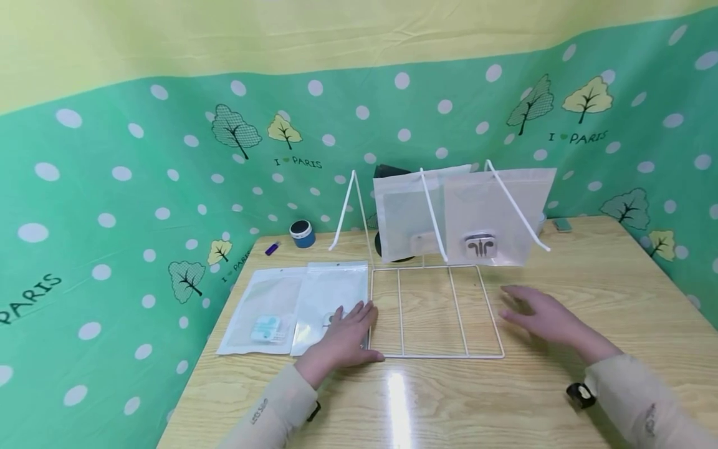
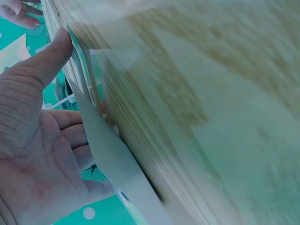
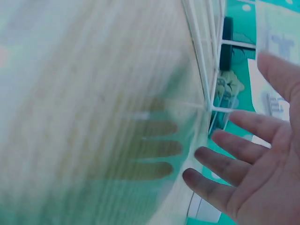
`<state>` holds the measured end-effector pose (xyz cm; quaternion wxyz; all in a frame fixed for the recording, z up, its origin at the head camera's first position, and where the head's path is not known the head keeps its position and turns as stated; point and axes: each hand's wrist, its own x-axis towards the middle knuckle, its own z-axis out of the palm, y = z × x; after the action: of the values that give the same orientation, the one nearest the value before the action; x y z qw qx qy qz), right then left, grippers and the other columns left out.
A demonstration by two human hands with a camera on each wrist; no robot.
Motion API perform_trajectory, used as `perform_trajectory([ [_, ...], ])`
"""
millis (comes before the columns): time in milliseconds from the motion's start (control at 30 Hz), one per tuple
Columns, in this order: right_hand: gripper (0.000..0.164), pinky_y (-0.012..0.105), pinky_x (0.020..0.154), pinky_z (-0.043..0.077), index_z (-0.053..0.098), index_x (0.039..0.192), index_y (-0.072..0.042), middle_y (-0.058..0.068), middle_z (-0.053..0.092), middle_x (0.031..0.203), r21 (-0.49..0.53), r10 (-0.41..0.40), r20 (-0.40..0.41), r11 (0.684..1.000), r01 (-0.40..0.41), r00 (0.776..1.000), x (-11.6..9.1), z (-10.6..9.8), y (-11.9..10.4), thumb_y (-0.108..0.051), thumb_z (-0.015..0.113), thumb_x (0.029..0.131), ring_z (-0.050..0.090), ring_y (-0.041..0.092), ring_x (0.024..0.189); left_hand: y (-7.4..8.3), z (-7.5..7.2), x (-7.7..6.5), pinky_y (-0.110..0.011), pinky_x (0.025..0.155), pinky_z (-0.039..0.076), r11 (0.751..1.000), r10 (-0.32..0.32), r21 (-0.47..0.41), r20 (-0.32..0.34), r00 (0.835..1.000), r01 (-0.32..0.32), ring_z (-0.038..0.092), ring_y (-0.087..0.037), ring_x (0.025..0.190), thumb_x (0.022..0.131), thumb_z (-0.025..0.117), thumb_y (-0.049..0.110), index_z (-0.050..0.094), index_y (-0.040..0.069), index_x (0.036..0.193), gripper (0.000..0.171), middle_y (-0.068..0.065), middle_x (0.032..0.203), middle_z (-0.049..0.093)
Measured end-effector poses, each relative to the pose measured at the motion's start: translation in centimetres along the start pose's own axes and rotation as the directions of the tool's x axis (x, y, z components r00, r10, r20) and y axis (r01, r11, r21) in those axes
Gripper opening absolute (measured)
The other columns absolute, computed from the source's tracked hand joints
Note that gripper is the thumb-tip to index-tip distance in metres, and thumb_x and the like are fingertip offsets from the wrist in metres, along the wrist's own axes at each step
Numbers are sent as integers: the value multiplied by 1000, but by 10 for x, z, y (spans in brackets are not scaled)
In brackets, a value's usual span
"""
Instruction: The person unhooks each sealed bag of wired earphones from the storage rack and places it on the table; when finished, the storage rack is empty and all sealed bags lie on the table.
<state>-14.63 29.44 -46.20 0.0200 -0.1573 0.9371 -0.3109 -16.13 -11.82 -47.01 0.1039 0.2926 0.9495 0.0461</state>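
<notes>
2 hands over the wooden table point(image 1: 258, 386), and both are loose! The left hand point(image 1: 349, 338) lies with straight fingers across the right flat pouch point(image 1: 335, 284), fingertips near the left edge of the white wire rack point(image 1: 437, 357); it grasps nothing, and whether it presses down I can't tell. The right hand point(image 1: 545, 315) is released too, just right of the rack's base.

Count the pouches: 4 in sight, 2 flat on the table left of the rack, 2 up on its prongs. The left flat pouch point(image 1: 263, 290) shows 1 pale blue pack point(image 1: 266, 328). Up top, the right hanging pouch point(image 1: 505, 199) holds 1 set of dark earphones point(image 1: 480, 247), alongside the left hanging pouch point(image 1: 402, 212). 3 sloping prongs, 2 carrying pouches! At the back sit 1 blue tin point(image 1: 303, 236), 1 purple stick point(image 1: 272, 249) and 1 green block point(image 1: 562, 225).

To the wrists! The left wrist view brings the creased palm, which the head view hides, with a pale edge across the fingers. The right wrist view gives all 5 digits apart, plus 3 dark finger shapes on the tabletop.
</notes>
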Motion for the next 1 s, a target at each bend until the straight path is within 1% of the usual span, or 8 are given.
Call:
perform_trajectory([
  [167, 66, 69, 93, 38, 37, 141, 12, 39, 38, 139, 61, 125, -98, 991, -119, 987, 7, -15, 6, -35, 56, 99, 41, 60, 120, 1, 0, 0, -65, 110, 19, 1000, -4, -4, -2, 1000, 4, 24, -32, 145, 80, 69, 62, 32, 5, 152, 98, -15, 157, 27],
  [300, 74, 69, 94, 37, 25, 143, 15, 42, 34, 140, 196, 214, -166, 964, -180, 963, 17, -27, 9, -36, 56, 99, 36, 61, 123, 1, 1, 0, -64, 111, 18, 1000, -14, -6, 10, 1000, 14, 24, -32, 145, 80, 69, 61, 32, 6, 152, 98, -14, 158, 27],
  [400, 84, 71, 98, 32, 11, 148, 13, 43, 26, 144, 318, 251, -174, 929, -187, 952, 26, -35, 10, -35, 58, 98, 27, 62, 129, 1, 1, 0, -64, 111, 18, 1000, -20, -7, 12, 1000, 20, 24, -32, 145, 80, 70, 61, 32, 6, 152, 98, -14, 158, 27],
  [567, 91, 70, 100, 29, -1, 153, 4, 38, 16, 152, 427, 226, -166, 894, -136, 960, 40, -46, 8, -30, 61, 97, 19, 58, 136, 0, 0, 1, -64, 111, 18, 1000, -25, -12, 10, 1000, 25, 24, -31, 145, 79, 71, 61, 33, 7, 151, 98, -14, 158, 27],
  [700, 82, 66, 100, 33, 9, 153, 0, 31, 22, 152, 451, 194, -183, 888, -93, 964, 48, -50, 5, -25, 63, 97, 24, 53, 137, 0, 0, 2, -63, 112, 18, 999, -33, -13, 16, 999, 33, 24, -31, 145, 78, 72, 61, 33, 7, 151, 98, -13, 158, 27],
  [867, 74, 44, 100, 42, 18, 151, 0, 27, 34, 147, 446, 179, -190, 892, -77, 965, 58, -54, 3, -25, 61, 97, 34, 48, 133, 1, 0, 3, -63, 111, 19, 999, -32, -6, 15, 999, 33, 25, -31, 145, 78, 72, 61, 34, 8, 151, 98, -13, 157, 29],
  [933, 75, 45, 102, 40, 17, 153, -2, 26, 35, 147, 459, 175, -178, 885, -76, 968, 61, -55, 1, -27, 61, 98, 35, 46, 133, 1, 0, 3, -63, 111, 20, 1000, -30, -2, 12, 999, 30, 26, -31, 144, 77, 72, 61, 35, 7, 150, 98, -13, 157, 30],
  [1000, 76, 56, 106, 33, 16, 155, -4, 27, 33, 149, 486, 174, -161, 871, -75, 972, 63, -56, 0, -29, 60, 98, 32, 47, 135, 1, 0, 3, -63, 111, 21, 1000, -29, -4, 7, 1000, 29, 27, -31, 144, 77, 73, 61, 36, 7, 149, 97, -14, 156, 31],
])
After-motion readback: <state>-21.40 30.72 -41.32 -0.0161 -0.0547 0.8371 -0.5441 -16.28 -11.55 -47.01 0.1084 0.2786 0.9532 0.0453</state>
